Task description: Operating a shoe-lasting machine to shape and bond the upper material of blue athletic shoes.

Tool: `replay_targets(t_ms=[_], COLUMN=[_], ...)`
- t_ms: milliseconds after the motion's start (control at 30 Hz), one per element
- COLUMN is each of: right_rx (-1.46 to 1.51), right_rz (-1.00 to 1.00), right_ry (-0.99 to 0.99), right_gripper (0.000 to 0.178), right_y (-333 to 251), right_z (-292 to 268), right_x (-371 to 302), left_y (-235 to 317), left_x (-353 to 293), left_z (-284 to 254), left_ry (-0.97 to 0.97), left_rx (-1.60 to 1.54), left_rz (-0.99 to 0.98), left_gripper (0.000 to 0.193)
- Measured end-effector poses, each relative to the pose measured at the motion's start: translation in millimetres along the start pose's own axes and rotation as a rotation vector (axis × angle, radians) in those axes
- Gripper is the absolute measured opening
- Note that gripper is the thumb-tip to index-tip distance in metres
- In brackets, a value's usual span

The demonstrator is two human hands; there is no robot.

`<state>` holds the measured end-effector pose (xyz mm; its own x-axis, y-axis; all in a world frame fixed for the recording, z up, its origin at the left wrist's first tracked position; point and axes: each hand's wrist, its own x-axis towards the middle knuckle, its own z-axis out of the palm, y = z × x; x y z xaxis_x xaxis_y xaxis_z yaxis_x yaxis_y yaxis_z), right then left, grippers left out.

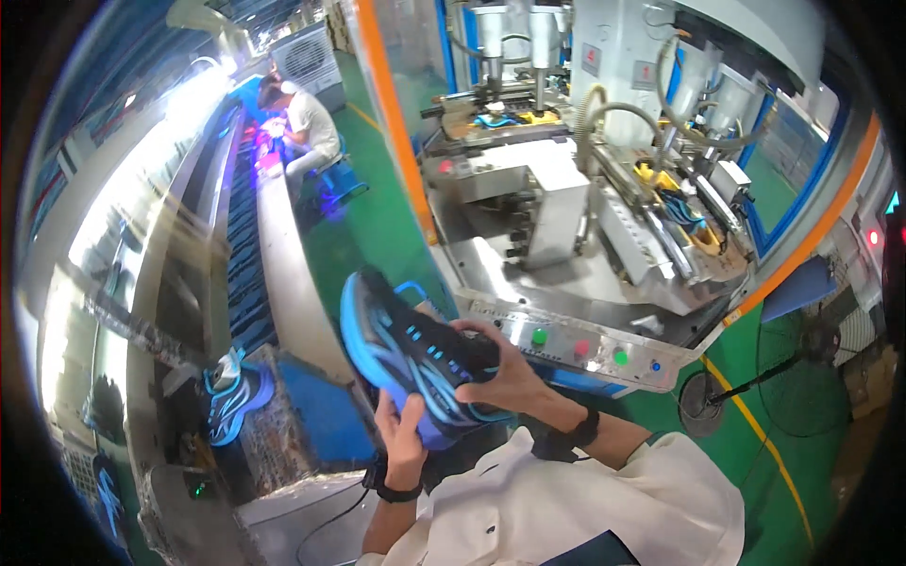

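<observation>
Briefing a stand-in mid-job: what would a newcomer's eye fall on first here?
First, the blue-and-black shoe in the left grip and right grip, just below centre. Then the large white machine at upper right. A purple glow beside a seated co-worker stands out at upper left.

One head fisheye is looking down and ahead; left hand (403,439) and right hand (512,375) sitting close, machine's front edge (561,346) lying farther.

Numbered plates (591,60) on white machine (618,38)
</observation>
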<state>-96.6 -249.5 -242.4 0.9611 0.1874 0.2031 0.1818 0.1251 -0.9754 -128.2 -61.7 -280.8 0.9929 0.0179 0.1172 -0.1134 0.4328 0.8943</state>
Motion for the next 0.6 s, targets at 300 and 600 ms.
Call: replay_targets(t_ms=[300, 600], right_rx=[-0.298, -0.342], right_rz=[-0.11, -0.133], right_ry=[0.7, 1.325], right_gripper=[0.071, 0.066], right_y=[-7, -33], right_z=[-233, -374], right_x=[-54, -118], left_y=[-92, -305], left_x=[125, 286], left_z=[203, 380], left_ry=[-0.538, -0.56], left_rx=[0.28, 0.508], left_rz=[-0.154, -0.17], left_gripper=[0.047, 0.052])
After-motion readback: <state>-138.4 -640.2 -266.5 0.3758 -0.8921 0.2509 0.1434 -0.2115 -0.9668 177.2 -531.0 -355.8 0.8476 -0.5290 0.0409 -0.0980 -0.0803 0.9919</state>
